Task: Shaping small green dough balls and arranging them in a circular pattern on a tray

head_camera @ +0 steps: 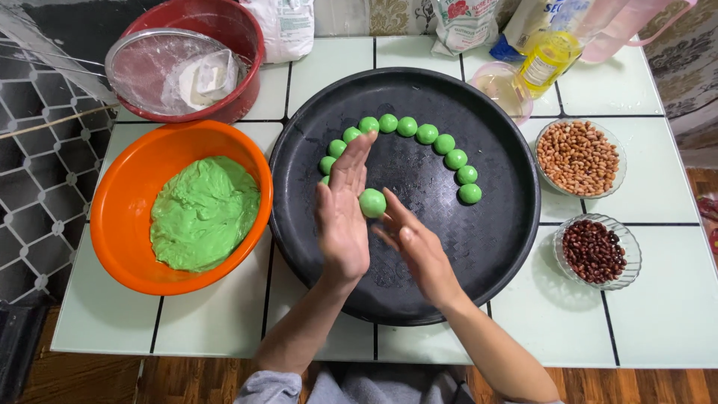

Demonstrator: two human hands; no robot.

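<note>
A green dough ball [372, 203] sits between my two palms above a round black tray [493, 224]. My left hand [342, 213] is held flat and upright against the ball's left side, fingers straight. From below and to the right, my right hand [415, 251] cups the ball with its fingers slightly bent. Several finished green balls [427, 134] lie in an arc on the far half of the tray. An orange bowl [120, 217] at the left holds a mass of green dough [203, 212].
A red bowl [239, 37] with a sieve [149, 63] stands at the back left. Glass dishes of light peanuts [578, 158] and dark beans [594, 251] stand at the right. An oil bottle [546, 56], a small pink bowl [505, 88] and bags line the tiled table's far edge.
</note>
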